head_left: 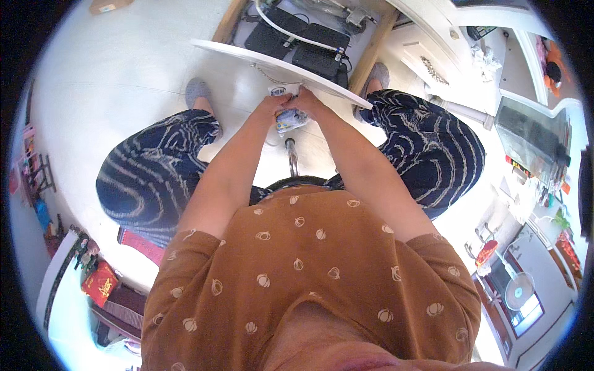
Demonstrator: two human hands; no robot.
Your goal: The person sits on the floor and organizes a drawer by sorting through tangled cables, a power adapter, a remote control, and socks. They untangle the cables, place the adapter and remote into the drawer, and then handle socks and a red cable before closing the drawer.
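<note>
Between my knees, below the white front panel of an open drawer (pixel 278 60), I hold a small printed plastic packet (pixel 291 121). My left hand (pixel 308 103) grips it from the right side and my right hand (pixel 277 104) from the left, with the fingers of both hands meeting over its middle. White printed material shows above the fingers, and a clear, blue-marked part hangs below them. What is inside the packet cannot be told. A small chain-like handle is on the drawer front just above my hands.
Inside the drawer lie black flat devices (pixel 320 48), a white cable (pixel 278 28) and clear plastic wrapping. A curved metal tube (pixel 291 155) stands below my hands. At the right are a white cabinet drawer (pixel 424 65) and a glass tank (pixel 531 134). A cardboard box (pixel 110 5) lies at the upper left.
</note>
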